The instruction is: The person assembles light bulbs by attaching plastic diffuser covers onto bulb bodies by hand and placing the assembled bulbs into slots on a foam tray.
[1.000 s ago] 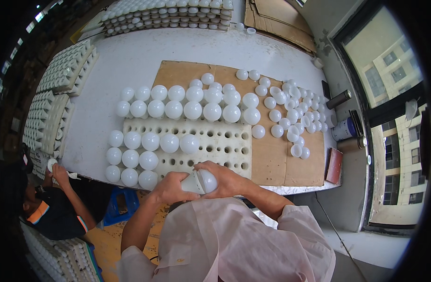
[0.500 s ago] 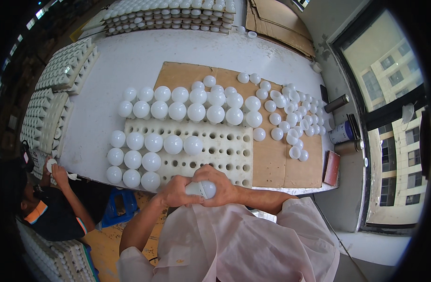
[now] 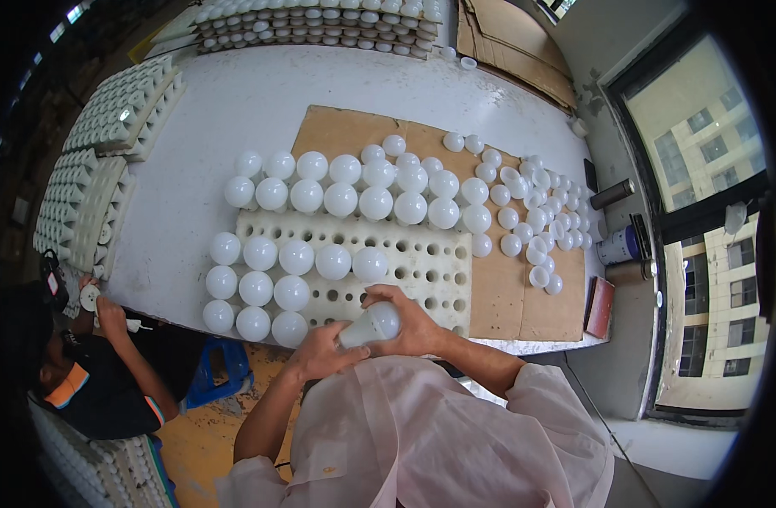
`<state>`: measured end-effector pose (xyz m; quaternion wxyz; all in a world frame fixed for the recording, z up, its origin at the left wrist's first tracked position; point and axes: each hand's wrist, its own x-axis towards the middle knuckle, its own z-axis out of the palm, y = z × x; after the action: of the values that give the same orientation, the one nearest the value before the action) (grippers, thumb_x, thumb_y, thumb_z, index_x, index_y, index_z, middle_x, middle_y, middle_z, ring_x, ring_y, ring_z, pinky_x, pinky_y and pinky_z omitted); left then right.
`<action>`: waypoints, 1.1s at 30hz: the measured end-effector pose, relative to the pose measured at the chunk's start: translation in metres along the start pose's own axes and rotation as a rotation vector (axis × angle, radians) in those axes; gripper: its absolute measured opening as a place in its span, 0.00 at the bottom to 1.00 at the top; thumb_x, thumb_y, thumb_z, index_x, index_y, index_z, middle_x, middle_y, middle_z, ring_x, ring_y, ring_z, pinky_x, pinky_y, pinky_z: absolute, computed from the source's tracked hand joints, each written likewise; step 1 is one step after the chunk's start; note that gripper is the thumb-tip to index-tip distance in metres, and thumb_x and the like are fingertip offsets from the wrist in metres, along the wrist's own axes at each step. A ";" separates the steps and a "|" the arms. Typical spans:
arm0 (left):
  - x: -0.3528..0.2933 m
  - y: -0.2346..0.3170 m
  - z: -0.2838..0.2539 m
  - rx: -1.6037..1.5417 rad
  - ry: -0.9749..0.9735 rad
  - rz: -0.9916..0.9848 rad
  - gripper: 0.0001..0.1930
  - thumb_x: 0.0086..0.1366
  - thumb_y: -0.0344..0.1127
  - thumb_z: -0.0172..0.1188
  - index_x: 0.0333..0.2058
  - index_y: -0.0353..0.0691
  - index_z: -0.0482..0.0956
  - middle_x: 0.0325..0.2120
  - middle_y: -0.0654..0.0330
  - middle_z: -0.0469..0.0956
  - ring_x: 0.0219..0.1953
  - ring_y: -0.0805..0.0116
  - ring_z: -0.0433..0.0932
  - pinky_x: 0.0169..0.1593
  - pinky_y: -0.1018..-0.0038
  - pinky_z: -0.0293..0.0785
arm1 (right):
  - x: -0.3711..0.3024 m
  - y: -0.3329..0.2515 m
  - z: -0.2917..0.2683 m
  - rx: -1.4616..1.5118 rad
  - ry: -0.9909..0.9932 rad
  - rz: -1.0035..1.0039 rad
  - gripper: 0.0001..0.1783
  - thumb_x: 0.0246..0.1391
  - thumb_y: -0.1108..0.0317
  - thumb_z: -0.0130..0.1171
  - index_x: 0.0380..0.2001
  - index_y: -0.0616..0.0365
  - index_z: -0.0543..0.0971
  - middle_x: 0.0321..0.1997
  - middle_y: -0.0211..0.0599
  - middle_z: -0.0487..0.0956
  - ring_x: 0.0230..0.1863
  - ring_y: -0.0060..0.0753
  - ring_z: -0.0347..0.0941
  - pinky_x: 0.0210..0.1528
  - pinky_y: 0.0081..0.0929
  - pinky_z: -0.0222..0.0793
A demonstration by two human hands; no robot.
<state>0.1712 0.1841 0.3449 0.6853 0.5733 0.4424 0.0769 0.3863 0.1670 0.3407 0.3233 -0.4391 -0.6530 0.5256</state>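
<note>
Holding one white bulb [image 3: 371, 324] between them just above the near edge of the desk [image 3: 235, 110], both hands work close to the chest: the right hand [image 3: 413, 317] wraps its fingers over the round globe end in a closed grip, while the left hand [image 3: 320, 354] pinches the narrow base end, a hold that looks suited to steadying the globe while the base is handled. Just beyond the hands lies a white holed tray [image 3: 405, 258], its left part filled with seated bulbs [image 3: 278, 271] standing globe-up and its right part showing open holes, so the held bulb sits right beside free slots. Farther back, a loose group of bulbs [image 3: 363, 186] rests on a brown cardboard sheet [image 3: 498, 296], with smaller white caps [image 3: 540, 229] crowding its right side. Stacked trays [image 3: 100, 161] line the left and far edges of the desk. Another person [image 3: 91, 372] works low at the left, well apart from the held bulb.
</note>
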 end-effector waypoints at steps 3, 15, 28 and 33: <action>-0.020 -0.036 -0.009 0.048 0.331 0.160 0.29 0.53 0.37 0.67 0.50 0.28 0.69 0.38 0.49 0.79 0.30 0.71 0.80 0.34 0.76 0.77 | 0.022 0.016 0.007 -0.340 0.141 -0.328 0.42 0.33 0.70 0.71 0.55 0.54 0.64 0.52 0.44 0.66 0.51 0.46 0.65 0.50 0.36 0.68; -0.052 -0.060 -0.126 -0.230 0.774 0.297 0.17 0.57 0.30 0.61 0.45 0.30 0.75 0.39 0.58 0.80 0.39 0.74 0.78 0.43 0.79 0.73 | 0.076 0.025 0.052 -0.959 -0.102 -0.281 0.37 0.39 0.63 0.66 0.56 0.49 0.67 0.56 0.40 0.65 0.56 0.45 0.60 0.54 0.39 0.60; 0.083 -0.192 -0.305 0.972 0.672 0.063 0.26 0.50 0.26 0.60 0.50 0.38 0.68 0.57 0.47 0.65 0.60 0.50 0.62 0.61 0.60 0.60 | -0.022 0.026 0.021 -0.727 0.638 -0.191 0.29 0.34 0.83 0.61 0.47 0.61 0.70 0.46 0.52 0.70 0.46 0.52 0.68 0.46 0.37 0.67; 0.072 -0.158 -0.299 0.676 0.755 -0.188 0.25 0.48 0.32 0.65 0.47 0.36 0.70 0.47 0.48 0.74 0.48 0.48 0.73 0.52 0.60 0.69 | -0.082 0.074 -0.038 -0.723 0.947 0.060 0.26 0.43 0.82 0.54 0.50 0.61 0.69 0.50 0.47 0.69 0.48 0.47 0.67 0.44 0.37 0.65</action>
<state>-0.0573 0.3903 0.1872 0.2579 0.6530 0.7087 0.0694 0.4708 0.1121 0.2809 0.3944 -0.7262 -0.5625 0.0259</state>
